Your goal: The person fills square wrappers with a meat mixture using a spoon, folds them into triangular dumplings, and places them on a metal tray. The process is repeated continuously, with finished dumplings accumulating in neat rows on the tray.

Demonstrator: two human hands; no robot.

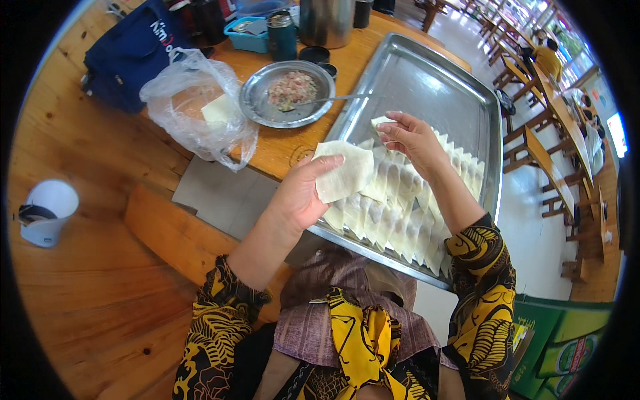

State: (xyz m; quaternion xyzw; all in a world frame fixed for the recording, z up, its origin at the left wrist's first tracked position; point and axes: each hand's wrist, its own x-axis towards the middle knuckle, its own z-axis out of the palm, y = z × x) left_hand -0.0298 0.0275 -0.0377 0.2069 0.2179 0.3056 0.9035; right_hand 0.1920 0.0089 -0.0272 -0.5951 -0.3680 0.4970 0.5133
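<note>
My left hand (305, 192) holds a flat stack of square dough wrappers (345, 171) under its thumb. Over the large metal tray (430, 62), my right hand (407, 137) pinches a small folded piece of dough (381, 121), a wonton by its look. Rows of folded wontons (390, 220) overlap on the near part of the tray. To the tray's left is a round metal dish (255, 102) with minced filling (295, 89) and a thin metal utensil (345, 97), whose handle reaches over the tray's edge. A clear plastic bag (190, 80) lies left of the dish, with more wrappers (215, 110) inside.
A blue bag (125, 55), a light blue basket (250, 42), a dark green flask (281, 37) and a large metal container (327, 22) stand along the table's far left. A wooden bench (175, 227) is at lower left, a green carton (555, 345) at lower right. People sit far off.
</note>
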